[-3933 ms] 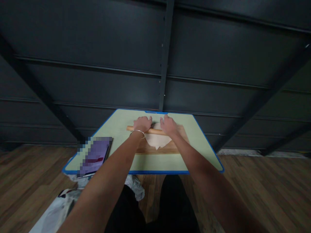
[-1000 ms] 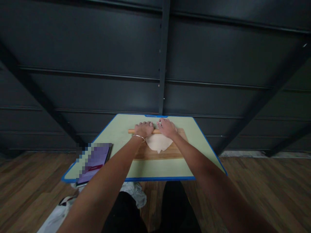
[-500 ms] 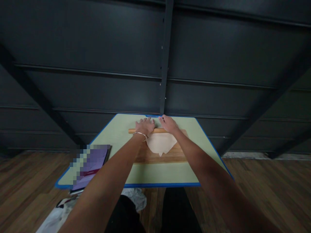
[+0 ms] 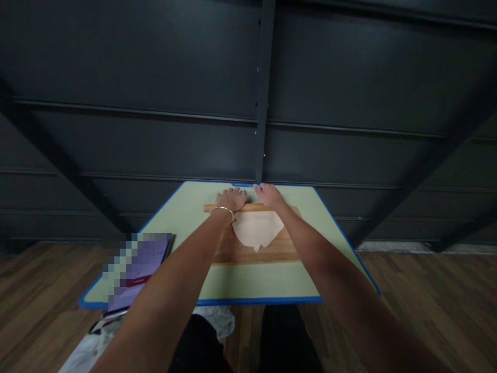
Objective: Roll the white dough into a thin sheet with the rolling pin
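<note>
A wooden rolling pin (image 4: pixel 249 207) lies crosswise at the far edge of a flattened sheet of pale dough (image 4: pixel 258 229). The dough rests on a wooden board (image 4: pixel 252 250) set on a pale green table with a blue rim (image 4: pixel 256 300). My left hand (image 4: pixel 230 199), with a thin bangle at the wrist, presses palm-down on the pin's left part. My right hand (image 4: pixel 269 196) presses palm-down on its right part. Both hands have their fingers stretched over the pin toward the table's far edge.
A tablet with a purple, blurred screen (image 4: pixel 135 270) lies on the table's near left corner. Crumpled white bags (image 4: pixel 212 318) sit on the wooden floor below the table. A dark panelled wall (image 4: pixel 264 103) stands right behind the table. My dark-clad legs are under the near edge.
Both hands have pushed the rolling pin away from me, from the middle of the dough to its far edge, and more of the flattened dough now shows.
</note>
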A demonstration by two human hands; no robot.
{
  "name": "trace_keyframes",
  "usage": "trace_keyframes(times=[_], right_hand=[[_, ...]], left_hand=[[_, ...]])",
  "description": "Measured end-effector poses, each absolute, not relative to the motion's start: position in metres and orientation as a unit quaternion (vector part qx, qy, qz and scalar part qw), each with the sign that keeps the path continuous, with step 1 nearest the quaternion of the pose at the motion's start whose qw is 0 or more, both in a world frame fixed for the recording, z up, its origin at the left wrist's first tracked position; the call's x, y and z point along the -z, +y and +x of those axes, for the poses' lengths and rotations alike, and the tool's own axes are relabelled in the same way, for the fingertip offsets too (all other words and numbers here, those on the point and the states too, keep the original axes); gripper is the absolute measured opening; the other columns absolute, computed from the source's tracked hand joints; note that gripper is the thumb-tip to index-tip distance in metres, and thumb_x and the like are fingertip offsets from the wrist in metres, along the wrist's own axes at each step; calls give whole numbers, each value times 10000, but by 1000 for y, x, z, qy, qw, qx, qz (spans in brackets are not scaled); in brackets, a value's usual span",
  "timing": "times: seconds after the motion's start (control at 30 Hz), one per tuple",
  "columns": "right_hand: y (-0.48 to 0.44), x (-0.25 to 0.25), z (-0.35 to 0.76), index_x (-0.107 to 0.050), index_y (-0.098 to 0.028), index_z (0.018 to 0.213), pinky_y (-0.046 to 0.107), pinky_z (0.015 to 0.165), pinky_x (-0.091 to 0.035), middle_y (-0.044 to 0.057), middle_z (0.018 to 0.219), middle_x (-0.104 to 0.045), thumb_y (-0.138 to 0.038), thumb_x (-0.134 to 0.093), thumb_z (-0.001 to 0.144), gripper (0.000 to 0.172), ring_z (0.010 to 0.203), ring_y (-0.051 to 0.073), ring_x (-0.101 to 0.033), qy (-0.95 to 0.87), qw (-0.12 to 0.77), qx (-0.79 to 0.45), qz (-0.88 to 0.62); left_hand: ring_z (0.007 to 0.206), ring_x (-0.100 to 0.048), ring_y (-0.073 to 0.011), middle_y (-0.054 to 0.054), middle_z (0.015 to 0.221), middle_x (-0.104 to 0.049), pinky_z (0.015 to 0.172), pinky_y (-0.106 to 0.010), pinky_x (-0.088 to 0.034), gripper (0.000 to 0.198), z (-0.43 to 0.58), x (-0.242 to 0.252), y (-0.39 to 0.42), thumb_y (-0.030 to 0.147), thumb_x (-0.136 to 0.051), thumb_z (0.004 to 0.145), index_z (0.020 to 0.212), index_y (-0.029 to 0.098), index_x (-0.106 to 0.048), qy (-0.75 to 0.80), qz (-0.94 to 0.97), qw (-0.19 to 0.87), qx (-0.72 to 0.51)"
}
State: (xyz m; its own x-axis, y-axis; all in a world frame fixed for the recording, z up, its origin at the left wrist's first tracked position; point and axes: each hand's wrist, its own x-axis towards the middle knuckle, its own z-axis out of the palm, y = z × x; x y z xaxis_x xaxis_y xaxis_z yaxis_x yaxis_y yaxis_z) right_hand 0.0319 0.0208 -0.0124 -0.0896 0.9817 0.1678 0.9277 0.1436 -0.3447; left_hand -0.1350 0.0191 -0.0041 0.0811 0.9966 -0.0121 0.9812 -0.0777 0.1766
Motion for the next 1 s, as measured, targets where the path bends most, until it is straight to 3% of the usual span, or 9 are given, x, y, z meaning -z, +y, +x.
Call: trace_keyframes(times=[0.5,1.0], right_hand=[[27,7,30,-682,-181,1216,354,971,-489,183,1253,-744,-553,-287,1127,550,1228,294,-678,-709,208,-84,-668],[35,7,28,-562,-136,1313,382,977,-496,224,1289,-713,-547,-301,1126,522,1257,329,-663,-688,196,-115,-689]], left_hand=[[1329,-612,-349,-213,1422,-656,1055,-441,-500,551,-133,0,24,432,-341,1014,1368,138,-644,693,711,56,-105],[1245,-660,-350,-226,1357,-695,1023,-415,-514,571,-138,9,47,486,-423,969,1330,142,-702,680,725,73,-85]])
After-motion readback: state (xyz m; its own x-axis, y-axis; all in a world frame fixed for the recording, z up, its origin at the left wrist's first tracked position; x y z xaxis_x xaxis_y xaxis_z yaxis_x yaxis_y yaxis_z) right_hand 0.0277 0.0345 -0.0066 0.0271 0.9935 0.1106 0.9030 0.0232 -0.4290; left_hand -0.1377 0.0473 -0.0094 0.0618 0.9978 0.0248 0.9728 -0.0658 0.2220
